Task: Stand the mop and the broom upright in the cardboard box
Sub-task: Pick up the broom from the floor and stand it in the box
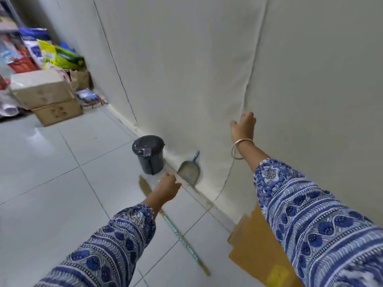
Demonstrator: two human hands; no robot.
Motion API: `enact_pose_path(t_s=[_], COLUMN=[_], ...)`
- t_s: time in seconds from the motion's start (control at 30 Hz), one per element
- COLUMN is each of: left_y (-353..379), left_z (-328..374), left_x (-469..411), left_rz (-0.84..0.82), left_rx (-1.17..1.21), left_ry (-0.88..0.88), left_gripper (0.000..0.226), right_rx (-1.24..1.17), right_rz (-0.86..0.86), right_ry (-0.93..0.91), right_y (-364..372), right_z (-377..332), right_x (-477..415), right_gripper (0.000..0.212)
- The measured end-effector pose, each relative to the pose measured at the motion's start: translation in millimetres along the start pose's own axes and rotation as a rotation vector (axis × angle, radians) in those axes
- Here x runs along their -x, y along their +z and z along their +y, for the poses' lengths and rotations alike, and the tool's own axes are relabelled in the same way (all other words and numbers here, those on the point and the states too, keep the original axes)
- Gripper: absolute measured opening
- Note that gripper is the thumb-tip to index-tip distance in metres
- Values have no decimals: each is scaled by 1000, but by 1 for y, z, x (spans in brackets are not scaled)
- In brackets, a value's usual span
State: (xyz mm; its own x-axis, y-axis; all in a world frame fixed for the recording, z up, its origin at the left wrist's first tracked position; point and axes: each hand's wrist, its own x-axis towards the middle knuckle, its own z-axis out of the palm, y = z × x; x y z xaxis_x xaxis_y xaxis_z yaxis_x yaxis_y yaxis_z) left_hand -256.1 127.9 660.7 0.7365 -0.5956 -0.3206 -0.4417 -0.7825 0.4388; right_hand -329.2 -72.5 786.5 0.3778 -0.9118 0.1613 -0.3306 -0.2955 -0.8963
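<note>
On the white tiled floor (51,162) by the curtained wall (186,69) we see the broom (182,239) lying flat, the cardboard box (255,251) at right, our left hand (166,188) released, our right hand (243,125) grasping the curtain.

The broom (182,239) lies flat on the floor, a thin stick with a green patterned wrap and tan ends, running diagonally just left of the cardboard box (255,251). That box is brown, its flaps open, partly hidden by a sleeve.

Cardboard box (255,245) (sleeve-hidden, edge-cropped)
</note>
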Motion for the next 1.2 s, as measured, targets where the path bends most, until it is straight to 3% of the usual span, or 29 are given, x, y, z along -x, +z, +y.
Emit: enact_pose_path(t_s=[0.17, 0.3, 0.37, 0.47, 0.6, 0.73, 0.87, 0.97, 1.0, 1.07, 1.1, 1.17, 1.2], left_y=[-3, 20, 37, 79, 180, 290, 411, 477, 494, 525, 538, 555, 559], left_z=[-70, -121, -149, -197, -271, -327, -374, -393, -396, -400, -401, -401, -400], left_x=[-72, -152, -196, -262, -344, -393, -439, -468, -475, -484, -485, -484, -483], left_rz=[-78, -141, -182, -249, -382, -506, -568, -562, -564, -558, -536, -459, -431], left_rx=[-111, -237, -314, -382, -444, -534, -633, -722, -758, -810, -830, -859, -861], left_ry=[-23, -20, 14, 35, 34, 122, 269, 417, 465, 554, 589, 658, 685], left_gripper=[37, 32, 33, 36, 34, 37, 39, 50, 54, 58, 57, 46, 40], right_rx=[-107, -203, -219, -268, -333, -287, -309, -386, -416, -312, -254, 98, 293], right_rz=[-69, -145, -166, -124, -68, -35, 128, 134, 78, -35, -120, -198, -229], right_ry=[324, 624, 782, 1025, 1274, 1439, 1617, 1605, 1564, 1463, 1441, 1405, 1319], right_y=[108, 220, 262, 302, 371, 424, 482, 502, 508, 516, 517, 516, 515], right_z=[72, 207, 262, 317, 446, 567, 690, 748, 766, 772, 777, 777, 777], right_x=[-18, -55, -51, -24, 23, 90, 167, 201, 209, 213, 212, 209, 205], right_gripper=[43, 62, 53, 21, 10, 34, 42, 38, 54, 108, 108, 62, 50])
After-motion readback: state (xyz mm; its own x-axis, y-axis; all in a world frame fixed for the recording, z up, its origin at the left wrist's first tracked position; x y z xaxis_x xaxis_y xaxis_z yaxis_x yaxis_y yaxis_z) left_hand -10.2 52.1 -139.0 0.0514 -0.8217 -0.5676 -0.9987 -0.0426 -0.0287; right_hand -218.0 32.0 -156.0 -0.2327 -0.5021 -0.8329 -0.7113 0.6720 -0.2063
